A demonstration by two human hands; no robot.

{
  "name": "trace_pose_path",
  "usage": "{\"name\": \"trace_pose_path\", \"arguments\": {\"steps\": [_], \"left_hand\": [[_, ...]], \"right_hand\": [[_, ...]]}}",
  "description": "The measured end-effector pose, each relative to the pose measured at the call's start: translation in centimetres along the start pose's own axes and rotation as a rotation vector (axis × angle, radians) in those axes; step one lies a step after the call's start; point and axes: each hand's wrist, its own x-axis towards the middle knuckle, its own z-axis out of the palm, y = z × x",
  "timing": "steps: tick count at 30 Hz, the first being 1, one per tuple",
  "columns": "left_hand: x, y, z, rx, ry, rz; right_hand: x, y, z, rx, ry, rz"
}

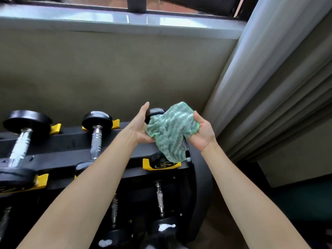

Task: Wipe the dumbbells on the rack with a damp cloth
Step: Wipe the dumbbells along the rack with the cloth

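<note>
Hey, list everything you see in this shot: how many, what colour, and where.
cloth: one, green and white, bunched over the rightmost top dumbbell
top dumbbells: three, black heads and chrome handles, upper tier; rightmost mostly hidden
lower dumbbells: at least three partly seen, same colours, lower tier
rack: one, black, below the wall
cradles: several, yellow, under dumbbell heads
wall: one, beige, behind the rack
sill: one, pale grey, top
curtain: one, pale grey, right
left hand: one, fingers straight, touching the cloth's left edge
right hand: one, grips the cloth's right side
</note>
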Motion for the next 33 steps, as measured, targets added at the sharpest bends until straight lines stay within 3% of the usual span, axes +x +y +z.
{"name": "trace_pose_path", "arguments": {"steps": [6,11,16,19,24,26,29,33], "left_hand": [[0.2,0.9,0.2,0.417,0.346,0.185],[0.6,1.9,0.4,0.71,0.466,0.311],[0.7,2.2,0.7,1.016,0.712,0.48],[0.4,2.4,1.4,1.068,0.775,0.509],[0.5,3.0,1.0,1.186,0.764,0.538],[0.3,3.2,1.0,1.256,0.692,0.497],[-0.4,3.4,1.2,1.47,0.487,0.336],[-1.1,3.7,1.5,1.634,0.258,0.154]], "right_hand": [[0.9,-0.9,-0.8,-0.064,0.044,0.03],[1.9,-2.1,-1.7,-0.107,0.114,-0.064],[2.3,-4.0,-1.6,-0.607,0.145,-0.322],[2.3,-5.8,-1.4,-0.843,0.075,-0.282],[1.9,-7.2,-0.9,-1.732,-0.109,0.132],[2.4,-6.9,-1.0,-1.933,-0.087,0.036],[3.1,-6.2,-1.4,-1.838,0.048,-0.192],[3.8,-6.1,-1.1,-1.786,0.344,-0.143]]}}
